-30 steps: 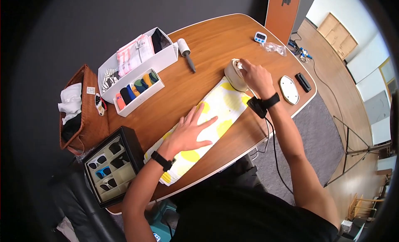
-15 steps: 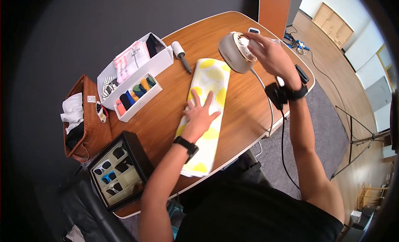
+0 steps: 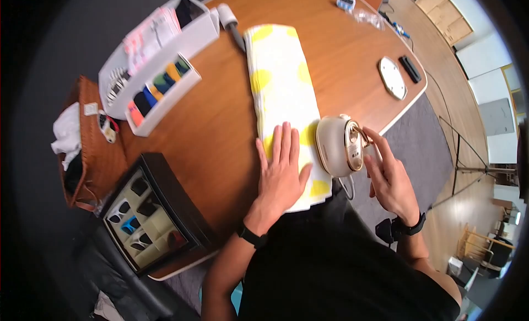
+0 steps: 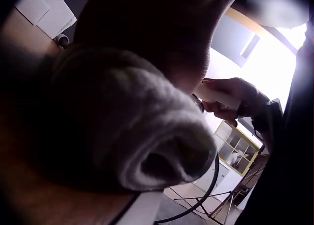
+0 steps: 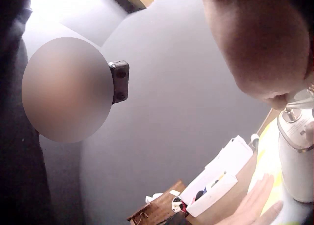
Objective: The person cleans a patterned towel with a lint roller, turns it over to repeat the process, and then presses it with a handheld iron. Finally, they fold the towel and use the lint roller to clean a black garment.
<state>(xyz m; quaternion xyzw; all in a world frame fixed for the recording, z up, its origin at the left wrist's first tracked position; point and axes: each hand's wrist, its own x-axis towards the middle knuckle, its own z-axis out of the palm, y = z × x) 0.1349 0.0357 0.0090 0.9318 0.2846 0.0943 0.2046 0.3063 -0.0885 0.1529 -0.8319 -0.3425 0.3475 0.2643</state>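
Note:
A folded white cloth with yellow spots (image 3: 284,95) lies lengthwise on the wooden table. My left hand (image 3: 282,175) rests flat on its near part, fingers spread. At the right edge of the cloth is a white handheld steam iron with gold trim (image 3: 333,147), tilted on its side, its face toward the cloth. My right hand (image 3: 392,184) grips its handle, fingers curled round it. The left wrist view has the rolled end of the cloth (image 4: 162,146) close up, with the right hand (image 4: 233,95) behind. In the right wrist view, the steam iron (image 5: 297,161) is partly cut off.
A white oval stand (image 3: 392,78) and a black case (image 3: 409,69) sit at the right edge. To the left are a lint roller (image 3: 228,20), a white box of rolled socks (image 3: 182,81), a brown basket (image 3: 99,150) and a sunglasses case (image 3: 182,205). A cord (image 3: 348,188) trails below the iron.
The right hand has lifted the steam iron off the far part of the cloth and brought it near, to its right side. The cloth has turned more upright in view, left hand still on it.

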